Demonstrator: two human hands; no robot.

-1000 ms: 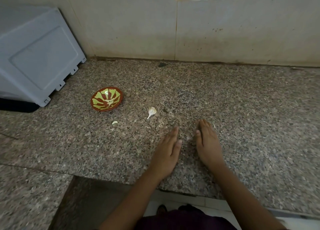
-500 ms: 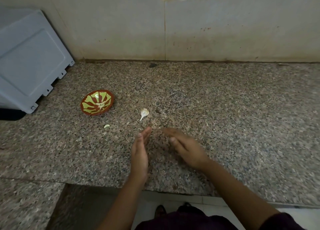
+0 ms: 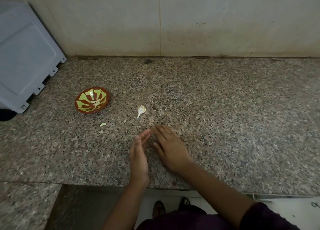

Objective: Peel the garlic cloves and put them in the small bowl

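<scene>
Head view, looking down. At the bottom edge is a dark purple garment (image 3: 190, 219). Two bare forearms reach from it over the front edge of a speckled brown granite worktop (image 3: 242, 125).

The left hand (image 3: 139, 153) stands on its edge, palm facing right, fingers (image 3: 145, 134) straight and together, holding nothing. The right hand (image 3: 170, 150) lies palm down just beside it, fingers straight and empty. The fingertips of the two hands almost meet.

Just beyond the fingertips lies one unpeeled clove (image 3: 141, 110), white and papery, plump with a thin tail pointing toward the hands. To its left, nearer the front, lies a small pale curved bit (image 3: 103, 124).

Farther left sits the bowl (image 3: 92, 100). It is small and red-brown with yellow-green petal shapes inside, and pale pieces lie at its bottom.

Behind it, at far left, a grey box (image 3: 26, 56) leans. A stained beige wall (image 3: 225, 30) closes the back.
</scene>
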